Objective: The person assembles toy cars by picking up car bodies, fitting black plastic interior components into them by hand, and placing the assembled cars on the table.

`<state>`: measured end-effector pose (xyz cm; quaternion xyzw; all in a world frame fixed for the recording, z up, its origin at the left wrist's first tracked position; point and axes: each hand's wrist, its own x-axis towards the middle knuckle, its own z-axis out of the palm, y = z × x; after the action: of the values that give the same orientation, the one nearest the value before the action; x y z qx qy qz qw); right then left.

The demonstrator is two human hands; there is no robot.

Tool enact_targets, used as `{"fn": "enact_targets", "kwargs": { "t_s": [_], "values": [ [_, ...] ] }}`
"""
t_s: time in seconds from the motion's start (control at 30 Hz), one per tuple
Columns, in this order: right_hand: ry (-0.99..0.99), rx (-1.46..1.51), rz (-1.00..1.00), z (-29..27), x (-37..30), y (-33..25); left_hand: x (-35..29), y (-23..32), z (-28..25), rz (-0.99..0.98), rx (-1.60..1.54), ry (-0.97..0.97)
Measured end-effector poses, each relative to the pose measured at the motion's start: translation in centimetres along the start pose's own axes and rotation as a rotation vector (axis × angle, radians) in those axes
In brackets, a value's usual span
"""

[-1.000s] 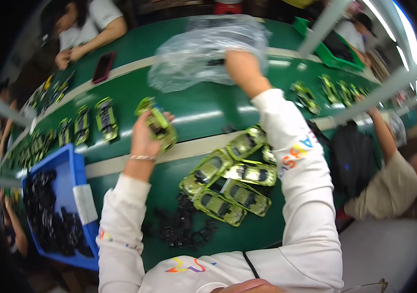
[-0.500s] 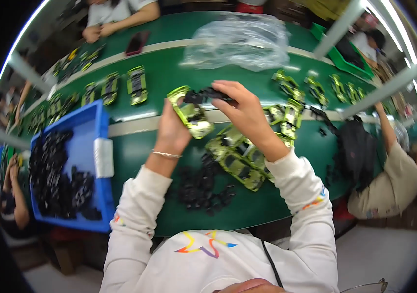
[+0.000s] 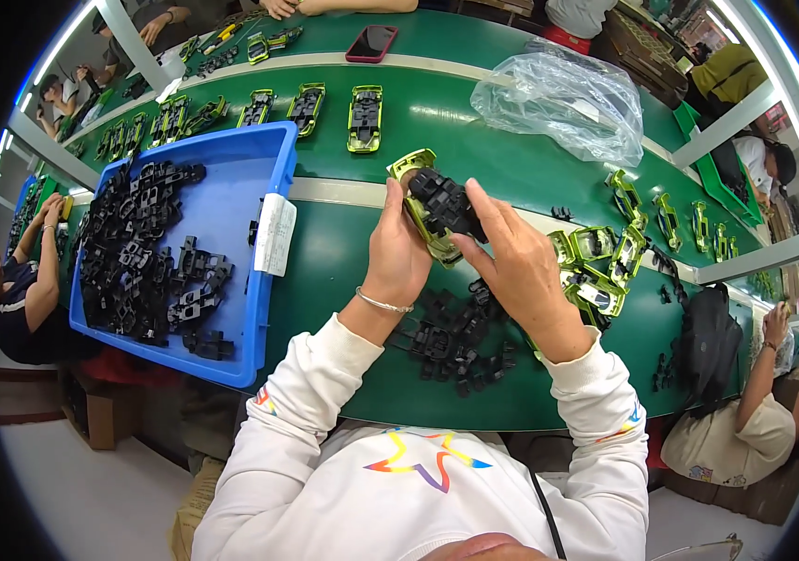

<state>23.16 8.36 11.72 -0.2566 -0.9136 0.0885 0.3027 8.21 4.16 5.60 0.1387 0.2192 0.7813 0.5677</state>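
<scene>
Above the middle of the green table, my left hand (image 3: 399, 248) is closed round the side of a shiny yellow-green toy car body shell (image 3: 413, 163), its hollow side facing up. A black plastic insert (image 3: 444, 199) lies over that hollow. My right hand (image 3: 523, 262) pinches the insert's right edge between thumb and fingers. Whether the insert is fully seated cannot be seen. Below my hands is a loose pile of black plastic parts (image 3: 451, 346). More yellow-green car shells (image 3: 594, 243) are heaped just right of my right hand.
At the left stands a blue bin (image 3: 259, 290) with many black parts (image 3: 142, 243). Shells with black inserts, such as one car body (image 3: 365, 119), line the far side. Clear plastic bags (image 3: 563, 103), a phone (image 3: 371, 44) and a black bag (image 3: 706, 341) lie around. Co-workers sit nearby.
The black insert has come from the shell's upper right edge to over its hollow, the shell turning with it. The whole view has swung left, showing more of the blue bin.
</scene>
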Motion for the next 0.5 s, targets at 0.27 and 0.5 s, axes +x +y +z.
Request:
{"fn": "enact_targets", "kwargs": {
  "t_s": [0.27, 0.5],
  "values": [
    [0.011, -0.043, 0.045, 2.2, 0.9, -1.3, -0.7, 0.1, -0.3, 0.018, 0.042, 0.012],
    [-0.066, 0.124, 0.243, 2.0, 1.3, -2.2, -0.7, 0.0, -0.4, 0.049, 0.114, -0.016]
  ]
}}
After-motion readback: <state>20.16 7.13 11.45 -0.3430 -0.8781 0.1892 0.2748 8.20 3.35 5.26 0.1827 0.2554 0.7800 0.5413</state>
